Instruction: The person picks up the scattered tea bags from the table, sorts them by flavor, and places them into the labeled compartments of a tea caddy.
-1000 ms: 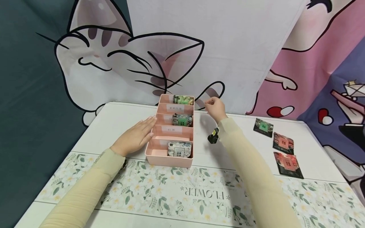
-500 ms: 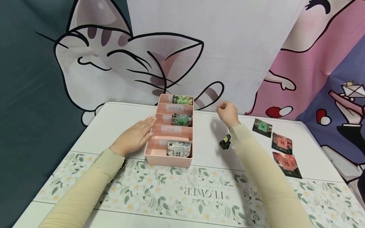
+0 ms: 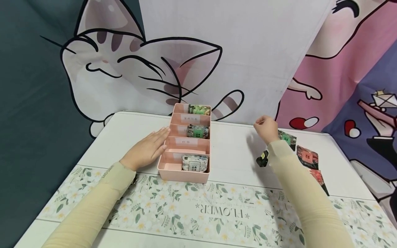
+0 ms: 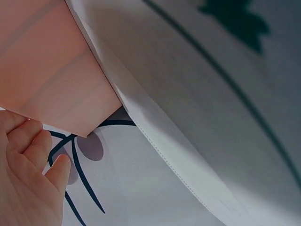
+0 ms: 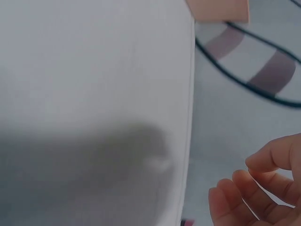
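A pink divided box (image 3: 184, 176) stands lengthwise on the table. My left hand (image 3: 145, 148) rests its straight fingers against the box's left side; the left wrist view shows the fingers (image 4: 35, 141) by the pink wall. In the box lie a green-yellow sachet (image 3: 199, 110) at the back, a green-labelled sachet (image 3: 197, 131) further forward and a white sachet (image 3: 194, 163) in the front compartment. Above the table's back right, my right hand (image 3: 267, 128) hangs with loosely bent fingers and holds nothing. Beside it is a green-labelled dark sachet (image 3: 288, 138), partly hidden by the hand and sleeve.
A red-labelled sachet (image 3: 307, 157) and another red sachet (image 3: 317, 176), partly behind the right sleeve, lie at the table's right. White paper labels (image 3: 186, 142) mark the box dividers. A printed cloth (image 3: 248, 69) hangs behind the white table (image 3: 232, 162).
My right hand has moved right, away from the box and toward the loose sachets, and now covers part of them. The left hand and the box have stayed in place.
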Available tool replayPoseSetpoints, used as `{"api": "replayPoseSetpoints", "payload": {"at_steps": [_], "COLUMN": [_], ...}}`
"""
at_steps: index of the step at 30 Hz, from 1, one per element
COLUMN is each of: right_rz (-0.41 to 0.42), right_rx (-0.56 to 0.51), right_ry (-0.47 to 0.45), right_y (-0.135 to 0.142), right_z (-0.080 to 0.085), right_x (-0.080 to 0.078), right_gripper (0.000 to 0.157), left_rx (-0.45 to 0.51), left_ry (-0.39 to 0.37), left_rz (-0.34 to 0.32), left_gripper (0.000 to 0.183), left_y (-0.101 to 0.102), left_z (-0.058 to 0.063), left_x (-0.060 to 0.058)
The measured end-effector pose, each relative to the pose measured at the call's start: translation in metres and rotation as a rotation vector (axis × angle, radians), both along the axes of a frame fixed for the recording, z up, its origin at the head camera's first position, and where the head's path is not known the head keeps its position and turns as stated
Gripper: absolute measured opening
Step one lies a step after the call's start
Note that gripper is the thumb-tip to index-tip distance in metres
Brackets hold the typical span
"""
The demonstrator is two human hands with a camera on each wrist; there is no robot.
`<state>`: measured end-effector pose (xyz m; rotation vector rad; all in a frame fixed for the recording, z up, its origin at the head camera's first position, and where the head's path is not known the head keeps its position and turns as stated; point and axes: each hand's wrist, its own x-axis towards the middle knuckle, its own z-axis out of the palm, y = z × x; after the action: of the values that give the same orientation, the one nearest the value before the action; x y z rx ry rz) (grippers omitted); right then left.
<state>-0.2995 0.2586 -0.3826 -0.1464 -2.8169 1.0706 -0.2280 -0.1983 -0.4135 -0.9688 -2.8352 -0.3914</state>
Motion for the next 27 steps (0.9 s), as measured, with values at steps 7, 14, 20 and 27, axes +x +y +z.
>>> {"api": "replayPoseSetpoints", "payload": {"at_steps": [7,14,20,27], "right_rz": [-0.039,-0.12,-0.147,-0.105], "right_rx": [0.089,0.154,0.176,0.278], "right_ry": [0.051,-0.016,-0.062,-0.152], "right_y": [0.031,0.063,0.086,0.108], "right_z": [-0.007,-0.016,-0.022,-0.022], "right_x": [0.001,0.001,0.002,0.004], "right_gripper": [0.02,0.025,0.035,0.048], "left_rx": [0.003,-0.003,-0.014,-0.012], "left_ry": [-0.012,-0.001,0.004,-0.01], "left_rz": [0.003,-0.003,0.0,0.006], "left_gripper": [0.062,0.061,0.061,0.061], "left_y": [0.001,0.001,0.001,0.001], "left_z": [0.001,0.002,0.002,0.003], "left_x": [0.001,0.002,0.002,0.002]}}
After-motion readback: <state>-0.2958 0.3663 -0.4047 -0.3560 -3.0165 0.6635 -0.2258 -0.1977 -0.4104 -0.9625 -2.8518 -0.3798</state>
